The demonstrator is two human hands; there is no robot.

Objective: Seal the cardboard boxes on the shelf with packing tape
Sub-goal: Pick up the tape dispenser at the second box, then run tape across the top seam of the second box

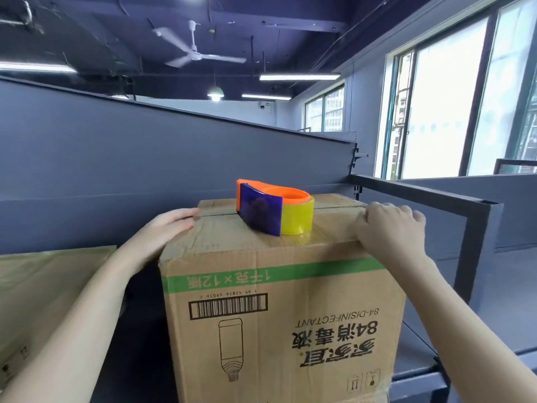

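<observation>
Scene: brown printed cardboard box [279,309] standing on a grey metal shelf [418,344], print upside down, top flaps folded shut.
Seam: centre slit running left to right across the top, no tape visible along it, apparently still to be sealed.
Tape: orange-and-blue plastic dispenser [261,209] loaded with a yellowish clear tape roll [299,218], resting on the box top, straddling the seam near the middle.
Left hand [171,225]: flat and open, fingers spread along the left top edge, gripping nothing.
Right hand [389,225]: fingers curled over the right top edge at the seam's end, pressing the flap, clasping only cardboard.
Neighbour: second plain cardboard box [43,286] lower left, apart from the first.
Step in hand, by appearances: squaring and steadying the box before taping.
Done well: flaps pressed level and butted tight; box kept from sliding; dispenser lifted with one hand, the other holding the flaps down; tape started over one side wall, drawn straight along the seam.
Risk: dispenser toppling off if the box is jolted.
</observation>
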